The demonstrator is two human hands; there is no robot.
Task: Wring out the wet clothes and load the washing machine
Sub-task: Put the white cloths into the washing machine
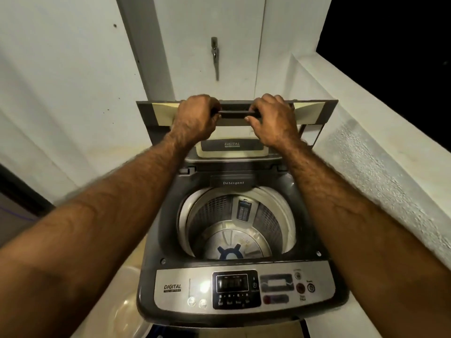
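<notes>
A grey top-loading washing machine (244,289) stands in front of me with its folding lid (156,113) raised upright at the back. My left hand (195,118) and my right hand (271,120) both grip the dark handle bar (234,114) on the lid's upper edge, one at each end. Below the lid, the steel drum (214,215) is open, and I see no clothes inside it. A blue hub (228,252) shows at the drum's bottom. No wet clothes are in view.
A white wall (61,93) runs on the left and a white ledge (366,142) on the right, close to the machine. Behind the lid is a white door with a metal latch (214,54). A pale round tub (127,301) sits on the floor at lower left.
</notes>
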